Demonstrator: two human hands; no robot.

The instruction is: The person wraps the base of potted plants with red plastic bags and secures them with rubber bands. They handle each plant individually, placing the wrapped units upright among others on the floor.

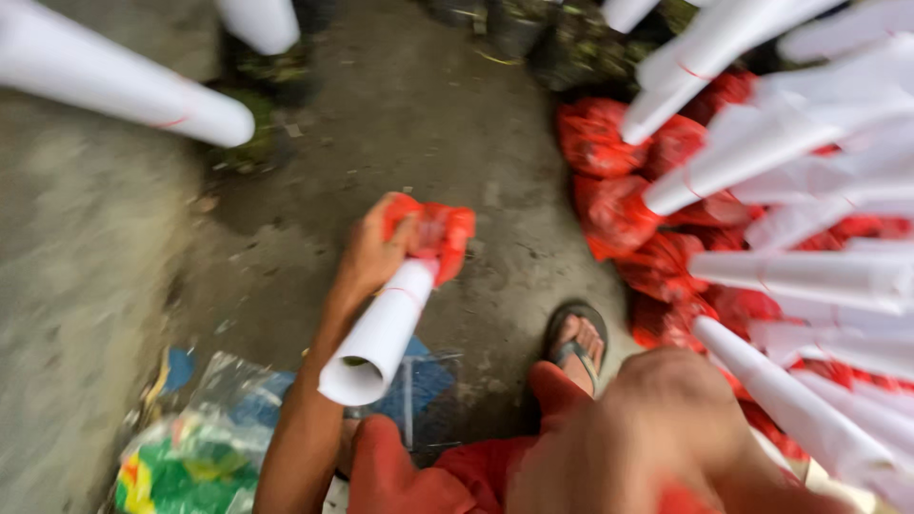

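Left hand (376,252) clenched around a rolled white paper tube (376,338) with a red plastic bag (433,233) bunched at its top, over the concrete floor (419,124); right hand (657,428) blurred, fingers impossible to tell; many finished tubes (790,143) in red bags already stacked at right, probably well along, this one yet to join

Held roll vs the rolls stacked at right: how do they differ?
The held roll is alone, in the left hand, with its open end toward the camera; the stacked rolls lie bunched at right, ends pointing left. The held roll's red bag is being gripped; the stacked rolls rest on a heap of red bags. All are white paper tubes with red-wrapped bases.
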